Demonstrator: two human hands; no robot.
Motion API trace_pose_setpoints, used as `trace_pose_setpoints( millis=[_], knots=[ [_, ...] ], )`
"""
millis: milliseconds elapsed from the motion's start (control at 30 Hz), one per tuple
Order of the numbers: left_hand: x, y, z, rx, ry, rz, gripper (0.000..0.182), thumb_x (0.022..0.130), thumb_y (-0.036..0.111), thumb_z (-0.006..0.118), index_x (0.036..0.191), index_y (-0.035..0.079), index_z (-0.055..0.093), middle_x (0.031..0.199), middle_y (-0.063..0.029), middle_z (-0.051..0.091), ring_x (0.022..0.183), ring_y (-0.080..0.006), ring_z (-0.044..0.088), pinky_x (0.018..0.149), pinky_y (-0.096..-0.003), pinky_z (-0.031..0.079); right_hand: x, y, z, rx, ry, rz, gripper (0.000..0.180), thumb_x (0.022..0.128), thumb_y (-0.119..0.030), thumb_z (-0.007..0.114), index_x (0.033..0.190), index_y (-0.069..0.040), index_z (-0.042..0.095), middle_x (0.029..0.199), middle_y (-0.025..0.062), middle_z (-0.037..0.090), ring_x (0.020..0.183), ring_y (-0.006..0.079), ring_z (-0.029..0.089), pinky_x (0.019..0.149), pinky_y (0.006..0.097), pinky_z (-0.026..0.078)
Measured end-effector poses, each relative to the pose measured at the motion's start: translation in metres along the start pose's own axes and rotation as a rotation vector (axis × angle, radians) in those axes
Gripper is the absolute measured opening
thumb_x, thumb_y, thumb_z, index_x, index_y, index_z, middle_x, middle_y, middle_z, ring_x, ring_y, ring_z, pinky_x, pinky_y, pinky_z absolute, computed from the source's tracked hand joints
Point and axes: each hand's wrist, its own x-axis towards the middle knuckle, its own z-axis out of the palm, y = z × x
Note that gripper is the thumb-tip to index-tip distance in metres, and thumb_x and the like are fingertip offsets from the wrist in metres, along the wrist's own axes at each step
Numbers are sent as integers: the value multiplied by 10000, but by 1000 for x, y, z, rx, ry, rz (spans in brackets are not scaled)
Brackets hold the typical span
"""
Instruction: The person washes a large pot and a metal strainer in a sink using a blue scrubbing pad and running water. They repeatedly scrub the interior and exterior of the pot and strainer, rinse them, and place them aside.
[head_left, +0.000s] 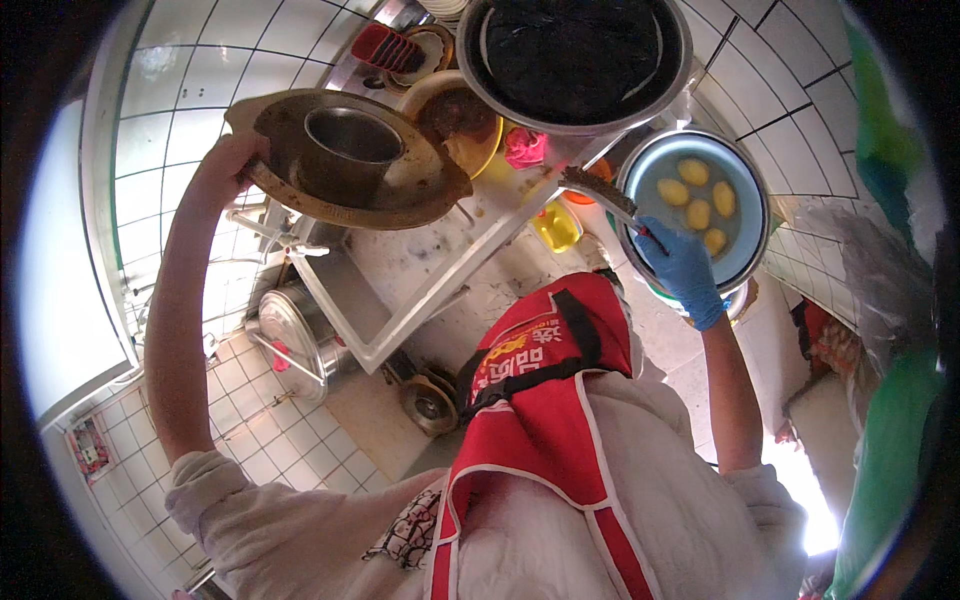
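Observation:
With my left hand (236, 161) I grip the rim of a browned, stained metal pan (285, 161) with a round central well, held tilted above the sink (420, 255). My right hand (681, 266), in a blue glove, is closed around the handle of a brush (600, 187) with dark bristles. The brush is to the right of the pan, apart from it. Behind my right hand stands a round basin of water (675, 217) with several peeled potatoes (697, 214) in it. A bowl with brown residue (487, 142) lies beyond the pan.
A large pot with dark contents (574, 60) stands at the back. Near it are a pink cloth (525, 148), red trays (382, 46) and a container of yellow liquid (559, 227). A tap (285, 238) juts in at the left, above a lidded steel pot (292, 341).

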Motion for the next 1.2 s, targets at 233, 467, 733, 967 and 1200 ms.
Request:
trace_pose_setpoints(
  millis=[233, 467, 733, 967, 1200],
  knots=[
    [-28, 39, 43, 28, 59, 199, 148, 724, 7, 646, 859, 12, 586, 710, -36, 567, 582, -133, 592, 398, -287, 437, -9, -3, -6, -2, 5, 41, 261, 982, -321, 679, 1125, -106, 723, 815, 193, 709, 713, 380, 710, 605, 455, 552],
    [-57, -71, 24, -266, 207, 62, 622, 784, -46, 648, 1331, -50, 351, 1157, -196, 568, 935, -303, 692, 699, -381, 633, -4, -16, -4, 118, -51, 88, 218, 1008, -267, 640, 1021, -54, 685, 792, 190, 690, 673, 348, 693, 603, 431, 514],
    [-162, -175, 81, -768, 442, -17, 482, 867, -34, 604, 1331, -40, 474, 1141, -155, 630, 978, -249, 675, 837, -363, 602, 27, -26, 22, 86, -257, 123, 293, 1018, -256, 629, 1168, -17, 711, 944, 249, 717, 832, 389, 724, 723, 404, 556],
    [-259, -210, 126, -963, 521, -193, 450, 880, -36, 568, 1326, -22, 508, 1130, -135, 648, 974, -232, 678, 823, -359, 590, 65, -50, 59, 69, -430, 12, 281, 1001, -325, 650, 1059, -56, 706, 834, 233, 685, 743, 396, 697, 610, 432, 519],
    [-307, -269, 149, -988, 704, -433, 464, 780, -101, 577, 1240, -42, 559, 1104, -117, 660, 958, -242, 679, 845, -359, 576, 86, -69, 114, -14, -583, -99, 319, 1003, -369, 632, 1054, -69, 728, 947, 237, 710, 901, 436, 698, 711, 473, 562]
  ],
)
